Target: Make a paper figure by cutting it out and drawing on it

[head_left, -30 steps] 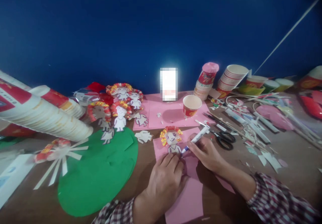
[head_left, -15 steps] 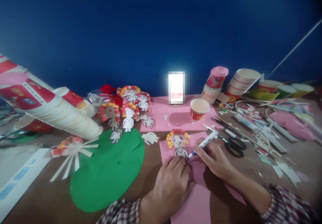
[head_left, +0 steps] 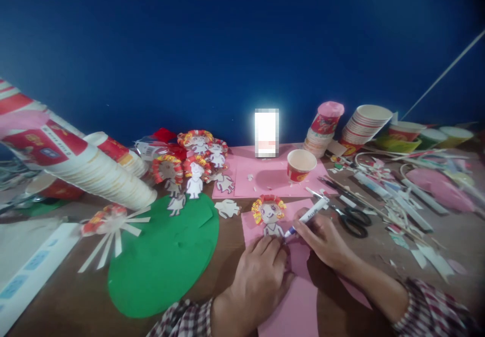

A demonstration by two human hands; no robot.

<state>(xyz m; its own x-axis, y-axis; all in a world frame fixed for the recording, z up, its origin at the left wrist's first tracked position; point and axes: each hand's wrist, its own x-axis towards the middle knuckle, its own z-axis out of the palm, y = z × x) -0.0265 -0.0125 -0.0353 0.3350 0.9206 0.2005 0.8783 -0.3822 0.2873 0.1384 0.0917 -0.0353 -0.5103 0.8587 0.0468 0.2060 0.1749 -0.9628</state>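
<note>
Though partly under flat left hand (head_left: pixel 259 271), doll (head_left: pixel 269 212) beside right hand (head_left: pixel 322 239) tight around marker (head_left: pixel 311 212)

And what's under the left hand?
Pink paper sticks out from under the left hand, and the paper doll runs down behind its fingers. Anything fully covered by the hand can't be seen.

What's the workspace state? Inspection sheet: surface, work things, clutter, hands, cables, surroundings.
Surface: brown table, pink paper over part of it.
Work things: doll on pink paper; marker, tip close to it.
Clutter: scissors, scraps and cup stack at right; green paper at left.
Left hand: palm down over the doll's lower end.
Right hand: grips the marker.
Cables: nothing certain; pale line at upper right unclear.
Surroundings: blue wall behind; bright, pixelated rectangle before it.
</note>
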